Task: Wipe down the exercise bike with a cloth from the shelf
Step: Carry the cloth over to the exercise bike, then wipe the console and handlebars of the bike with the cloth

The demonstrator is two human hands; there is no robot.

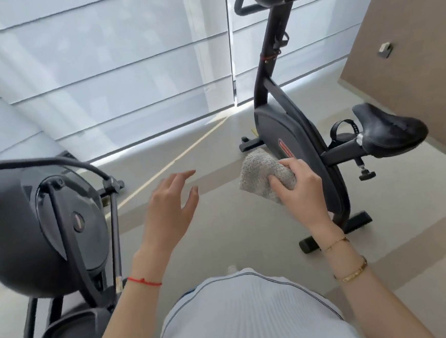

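Note:
A black exercise bike (291, 136) stands at the right, with its saddle (389, 126) pointing right and its post rising to the console at the top edge. My right hand (302, 186) grips a fluffy grey cloth (261, 174) and holds it against the left side of the bike's dark flywheel cover. My left hand (170, 202) hovers in the air left of the cloth, fingers spread, holding nothing.
A second black exercise machine (47, 222) fills the lower left, close to my left arm. White window blinds (107, 71) span the back. A brown wall (406, 34) stands at the right, behind the saddle. Beige floor (235, 234) lies between the two machines.

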